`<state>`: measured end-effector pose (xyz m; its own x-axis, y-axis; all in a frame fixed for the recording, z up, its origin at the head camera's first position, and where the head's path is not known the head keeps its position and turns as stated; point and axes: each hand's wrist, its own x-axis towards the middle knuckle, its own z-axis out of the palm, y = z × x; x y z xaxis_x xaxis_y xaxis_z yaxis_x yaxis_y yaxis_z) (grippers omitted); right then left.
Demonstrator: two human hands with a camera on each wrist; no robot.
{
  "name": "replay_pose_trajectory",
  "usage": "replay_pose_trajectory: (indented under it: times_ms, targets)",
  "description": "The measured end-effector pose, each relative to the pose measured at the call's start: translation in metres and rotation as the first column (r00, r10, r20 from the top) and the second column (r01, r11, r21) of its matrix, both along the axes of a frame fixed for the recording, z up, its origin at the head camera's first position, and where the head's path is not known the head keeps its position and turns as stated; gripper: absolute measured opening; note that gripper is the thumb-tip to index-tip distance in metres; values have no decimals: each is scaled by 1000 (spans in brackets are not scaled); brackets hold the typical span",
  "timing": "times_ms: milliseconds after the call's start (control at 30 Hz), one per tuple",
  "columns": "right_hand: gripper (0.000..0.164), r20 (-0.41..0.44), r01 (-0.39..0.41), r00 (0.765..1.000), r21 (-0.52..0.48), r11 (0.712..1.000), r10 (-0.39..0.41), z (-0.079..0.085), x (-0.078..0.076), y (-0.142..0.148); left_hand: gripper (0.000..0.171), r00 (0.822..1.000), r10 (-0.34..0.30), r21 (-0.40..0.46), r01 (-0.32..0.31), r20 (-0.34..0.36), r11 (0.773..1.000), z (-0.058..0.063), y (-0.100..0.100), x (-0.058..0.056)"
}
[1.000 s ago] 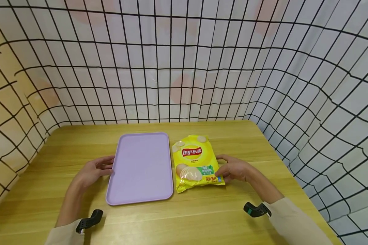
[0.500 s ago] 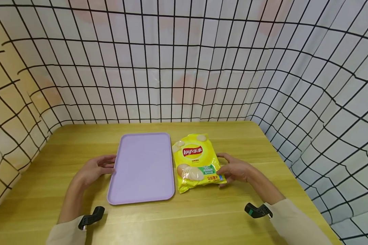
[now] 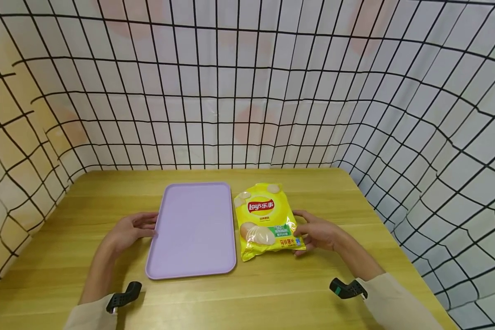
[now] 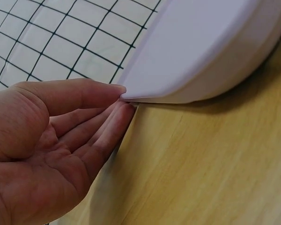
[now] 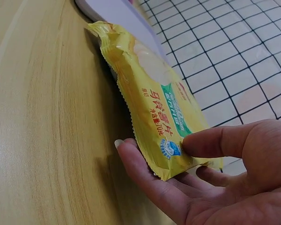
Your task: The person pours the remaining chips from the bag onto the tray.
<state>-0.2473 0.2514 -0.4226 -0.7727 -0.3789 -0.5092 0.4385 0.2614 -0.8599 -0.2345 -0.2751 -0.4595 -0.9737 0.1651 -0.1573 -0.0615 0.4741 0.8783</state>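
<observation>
A lilac rectangular tray [image 3: 193, 229] lies on the table, its long sides running away from me. My left hand [image 3: 130, 232] pinches its left rim; in the left wrist view the thumb [image 4: 91, 93] is on top of the rim and the fingers are beneath. Just right of the tray is a yellow bag of potato chips [image 3: 264, 220], printed side up. My right hand [image 3: 316, 233] grips its lower right corner, the thumb [image 5: 215, 140] over the print and the fingers under the bag, as the right wrist view shows.
The wooden table [image 3: 198, 302] carries the tray and the bag. White cloth with a black grid [image 3: 214, 91] stands around its back and sides. Each sleeve bears a small black wrist device [image 3: 125, 297].
Both hands keep their places at the tray and the bag. The whole head view has shifted slightly; nothing else has visibly moved.
</observation>
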Motion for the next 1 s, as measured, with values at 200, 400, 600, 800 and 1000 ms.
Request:
replay_pose_trajectory:
  times_ms: [200, 400, 600, 800, 1000]
  targets:
    - [79, 11, 4, 1000, -11, 1000, -4, -2, 2, 1, 63, 1000, -1, 13, 1, 7, 1000, -1, 0, 0]
    - [63, -19, -26, 999, 15, 1000, 26, -3, 3, 1, 61, 1000, 6, 16, -7, 19, 1000, -1, 1, 0]
    - [62, -66, 22, 998, 51, 998, -19, -2, 4, -4, 61, 1000, 13, 17, -13, 21, 1000, -1, 0, -1]
    - [62, -86, 38, 996, 62, 997, -33, -1, 3, -6, 61, 1000, 16, 10, -16, 27, 1000, -1, -1, -1]
    - [64, -121, 25, 993, 55, 998, -18, 5, 3, -6, 61, 999, 15, 20, -16, 33, 1000, 0, 0, 0]
